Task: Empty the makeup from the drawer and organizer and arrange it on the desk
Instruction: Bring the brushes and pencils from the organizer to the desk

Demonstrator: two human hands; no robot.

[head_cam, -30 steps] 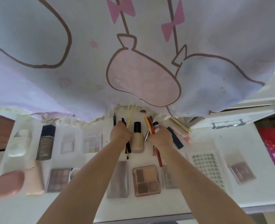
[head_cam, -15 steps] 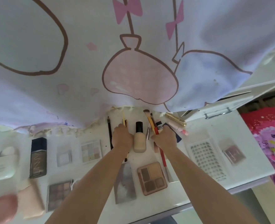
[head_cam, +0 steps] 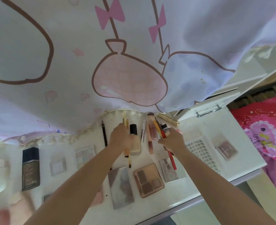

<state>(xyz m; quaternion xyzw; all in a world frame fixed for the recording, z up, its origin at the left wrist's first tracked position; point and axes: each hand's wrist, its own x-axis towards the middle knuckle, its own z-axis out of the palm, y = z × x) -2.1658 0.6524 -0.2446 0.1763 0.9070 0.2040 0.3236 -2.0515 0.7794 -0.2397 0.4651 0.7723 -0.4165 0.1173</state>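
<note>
1. Desk: white top, with makeup already laid out in rows. A printed curtain hangs over the far edge and hides whatever lies behind it.
2. Left hand: closed around thin yellow pencils. Their tips stick out past the fingers toward the curtain, and their tails run back toward me under the wrist. The hand also rests against the bottle; I cannot tell whether it grips the bottle or only touches it.
3. Right hand: clamped on a bundle of sticks, a red pencil and a black tube among them. The red pencil's tail points back toward me, over the desk.
4. Governing relation: both bundles have their long axis running front to back, parallel to the bottle, the black pencil and the pink brush lying flat between and beside the hands. The open lane for the right bundle is just right of the brush, and the right hand is the nearer one. The left bundle sits between the black pencil and the bottle.
5. Judgement: the sticks are being laid down in line one at a time. I expect each to be set down parallel and apart from the next.
6. Risk: round pencils may roll toward the palette in the near row.
7. Drawer: stands at the right rear; its contents are not visible.
</note>
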